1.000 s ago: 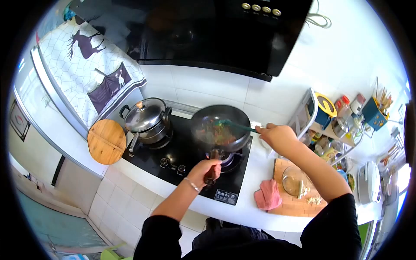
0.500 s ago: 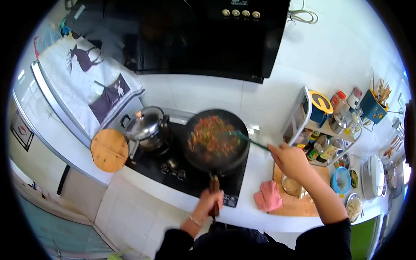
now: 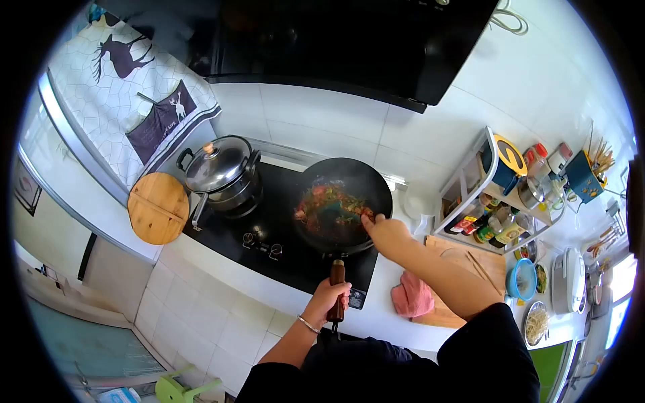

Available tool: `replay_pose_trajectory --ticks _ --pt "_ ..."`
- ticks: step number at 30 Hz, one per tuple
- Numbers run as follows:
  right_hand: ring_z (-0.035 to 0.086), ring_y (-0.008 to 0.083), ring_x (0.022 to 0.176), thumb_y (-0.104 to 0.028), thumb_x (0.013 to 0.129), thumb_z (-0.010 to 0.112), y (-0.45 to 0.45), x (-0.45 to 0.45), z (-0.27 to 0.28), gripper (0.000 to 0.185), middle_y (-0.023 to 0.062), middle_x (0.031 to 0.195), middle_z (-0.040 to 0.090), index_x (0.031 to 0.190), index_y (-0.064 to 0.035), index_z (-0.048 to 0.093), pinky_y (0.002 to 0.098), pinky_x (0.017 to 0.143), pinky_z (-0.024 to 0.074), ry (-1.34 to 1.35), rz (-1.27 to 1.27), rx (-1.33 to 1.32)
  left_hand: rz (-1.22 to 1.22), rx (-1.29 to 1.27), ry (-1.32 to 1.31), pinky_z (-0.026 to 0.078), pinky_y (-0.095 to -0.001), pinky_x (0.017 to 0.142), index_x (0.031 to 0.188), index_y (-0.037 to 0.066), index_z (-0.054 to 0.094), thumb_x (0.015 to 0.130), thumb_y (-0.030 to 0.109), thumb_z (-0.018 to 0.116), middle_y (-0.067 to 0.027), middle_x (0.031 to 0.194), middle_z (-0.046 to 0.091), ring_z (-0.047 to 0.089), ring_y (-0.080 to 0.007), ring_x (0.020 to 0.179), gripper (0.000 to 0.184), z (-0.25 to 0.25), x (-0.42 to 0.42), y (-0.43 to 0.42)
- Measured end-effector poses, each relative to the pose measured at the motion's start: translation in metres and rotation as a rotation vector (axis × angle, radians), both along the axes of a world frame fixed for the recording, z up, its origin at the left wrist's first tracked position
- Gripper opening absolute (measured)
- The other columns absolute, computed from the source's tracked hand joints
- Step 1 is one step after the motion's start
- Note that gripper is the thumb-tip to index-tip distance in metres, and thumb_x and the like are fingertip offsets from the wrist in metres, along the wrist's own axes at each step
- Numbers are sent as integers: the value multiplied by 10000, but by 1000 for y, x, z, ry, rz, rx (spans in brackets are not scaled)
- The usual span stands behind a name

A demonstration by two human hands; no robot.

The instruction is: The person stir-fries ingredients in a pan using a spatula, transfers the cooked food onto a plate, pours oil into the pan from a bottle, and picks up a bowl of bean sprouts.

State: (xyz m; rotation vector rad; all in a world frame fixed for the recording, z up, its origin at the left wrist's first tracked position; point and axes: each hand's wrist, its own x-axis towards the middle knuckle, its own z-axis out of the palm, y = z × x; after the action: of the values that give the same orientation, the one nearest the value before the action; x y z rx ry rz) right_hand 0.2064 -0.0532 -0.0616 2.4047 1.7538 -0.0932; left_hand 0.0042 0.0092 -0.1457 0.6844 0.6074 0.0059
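My left hand is wrapped round the brown wooden handle of a dark wok on the black stove. Chopped stir-fry with green and reddish pieces lies in the wok, slightly hazy. Over the wok's right rim, my right hand is closed on a spatula. The spatula's teal blade shows dimly among the food, while most of its handle is hidden by my fingers.
A lidded steel pot stands on the left burner, beside a round wooden board. Right of the stove are a pink cloth, a cutting board with chopsticks, a bottle rack and a blue bowl. The range hood hangs above.
My right hand has moved left and in over the wok, bringing the spatula deeper into the food. The food looks more gathered toward the middle. My left hand keeps its hold; the view has shifted.
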Motion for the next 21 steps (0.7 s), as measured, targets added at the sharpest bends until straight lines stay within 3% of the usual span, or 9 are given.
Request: replay_pose_trajectory --ticks 5,7,8,12,14,16,18,19,21 --pt "643 294 770 -102 784 533 39 25 5 480 198 947 592 1250 -27 446 366 580 525 -33 -39 122 12 18 4 438 -243 457 842 61 432 828 101 585 0 635 491 492 -79 502 159 4 1 1" --pt "642 289 777 -108 790 535 47 29 -15 420 191 953 595 1199 -23 486 362 579 527 -80 7 37 5 25 9 435 -243 456 838 66 432 826 106 589 0 637 491 492 -80 503 163 2 0 2" --pt "641 292 786 -96 801 520 43 33 -19 361 181 923 605 1152 -16 516 361 601 530 -52 47 -139 4 25 9 435 -243 456 838 66 432 826 106 589 0 637 491 492 -80 503 163 3 0 3" --pt "634 304 776 -80 815 492 -8 32 38 339 171 866 610 1146 -17 523 377 620 523 -32 92 -153 -14 8 -3 422 -237 448 780 71 451 816 101 596 7 595 481 485 -89 477 152 8 2 10" --pt "626 318 738 -71 821 471 -29 25 69 353 174 817 605 1168 -29 515 400 617 510 -54 68 -25 -54 25 1 408 -233 438 731 75 466 818 102 589 12 566 480 474 -93 448 154 16 14 28" --pt "621 324 722 -71 820 467 -40 25 77 366 176 814 600 1181 -34 509 404 606 504 -60 -11 74 -129 79 -64 402 -233 432 685 91 483 830 146 583 9 557 485 475 -88 443 184 40 32 44" --pt "616 332 706 -81 808 475 -67 16 82 391 172 796 588 1196 -55 511 406 579 494 -69 -61 154 -19 138 23 411 -240 436 619 112 491 838 191 567 3 526 475 482 -95 436 245 61 43 39" --pt "616 332 706 -81 808 475 -83 11 95 391 172 796 588 1196 -55 511 406 579 494 -89 -66 170 -40 271 -75 419 -254 435 719 82 485 830 150 570 -5 558 494 486 -100 439 156 26 23 19" --pt "616 319 694 -91 798 485 -107 -4 108 371 156 769 582 1163 -75 547 407 565 488 -29 -104 83 74 115 -29 424 -266 433 803 60 468 816 109 586 -6 578 496 492 -103 449 129 15 -2 -19"
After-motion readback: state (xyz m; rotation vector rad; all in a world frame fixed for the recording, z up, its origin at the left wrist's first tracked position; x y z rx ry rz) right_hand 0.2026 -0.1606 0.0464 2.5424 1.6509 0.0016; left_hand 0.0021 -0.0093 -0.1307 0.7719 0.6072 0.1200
